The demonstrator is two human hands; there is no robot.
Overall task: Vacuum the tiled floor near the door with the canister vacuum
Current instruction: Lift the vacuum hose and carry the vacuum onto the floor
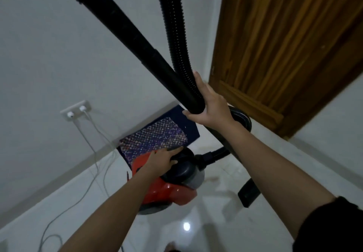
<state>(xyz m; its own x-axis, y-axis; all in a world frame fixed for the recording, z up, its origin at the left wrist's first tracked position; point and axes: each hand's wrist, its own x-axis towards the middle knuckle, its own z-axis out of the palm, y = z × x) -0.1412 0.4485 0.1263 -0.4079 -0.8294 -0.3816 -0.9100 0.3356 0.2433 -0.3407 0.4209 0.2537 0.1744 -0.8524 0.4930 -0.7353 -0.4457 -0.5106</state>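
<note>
Gripping the top of the red-and-black plastic canister vacuum (169,191), the left hand (163,162) has its fingers curled tight; the right hand (211,104) wraps the black ribbed hose (177,41) above the vacuum. Behind the vacuum lies a blue patterned mat (157,135), right of it a brown wooden door (284,45), beneath it glossy white floor tiles (206,238)

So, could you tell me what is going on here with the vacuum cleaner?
A person is getting the red canister vacuum into place on the tiled floor by the wooden door. The left hand grips the black handle on top of it, and the right hand holds the bend where the ribbed hose meets the rigid wand, both raised high. A patterned blue mat lies by the wall behind. Vacuuming does not seem to have started.
</note>
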